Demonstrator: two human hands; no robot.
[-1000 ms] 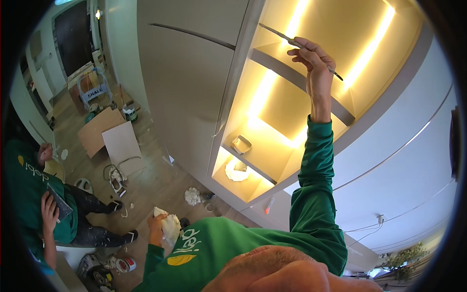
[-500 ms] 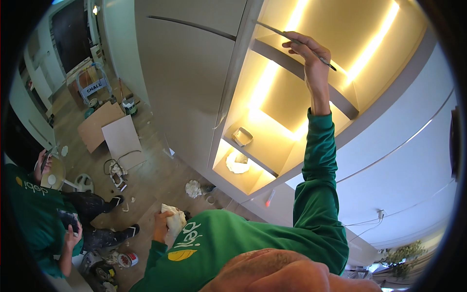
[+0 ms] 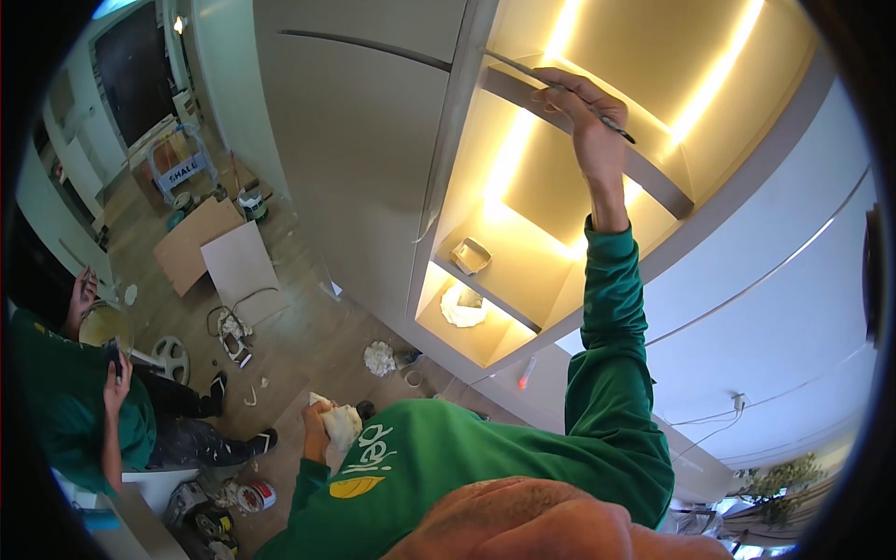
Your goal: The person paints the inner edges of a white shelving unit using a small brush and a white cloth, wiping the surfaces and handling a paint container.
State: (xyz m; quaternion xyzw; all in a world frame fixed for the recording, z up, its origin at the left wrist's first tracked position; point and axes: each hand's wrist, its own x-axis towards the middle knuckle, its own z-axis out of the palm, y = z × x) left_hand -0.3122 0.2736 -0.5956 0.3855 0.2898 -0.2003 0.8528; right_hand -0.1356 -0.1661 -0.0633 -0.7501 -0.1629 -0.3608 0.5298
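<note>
A slim, long-handled paintbrush (image 3: 511,63) lies between the closed fingers of my right hand (image 3: 597,117), raised before the lit shelf unit (image 3: 677,201). Its far end reaches the upright edge between the shelves and the flat cabinet door (image 3: 364,140); whether it touches cannot be told. Low by my body, my left hand (image 3: 315,434) grips a crumpled whitish cloth (image 3: 342,427). Below my right hand, a small open box (image 3: 471,256) rests on a shelf, and a white crumpled cloth (image 3: 459,308) lies in the lowest niche.
At the left, another person (image 3: 84,401) in a green top holds a small dark object. Cardboard sheets (image 3: 241,266), a paint can (image 3: 250,203), a cable and rags lie on the floor. More cans (image 3: 254,497) stand near that person. A curved white wall panel (image 3: 747,336) fills the right.
My right hand and the paintbrush have moved slightly down and left. My left hand still holds the cloth. The other person has shifted and lowered one hand's dark object.
</note>
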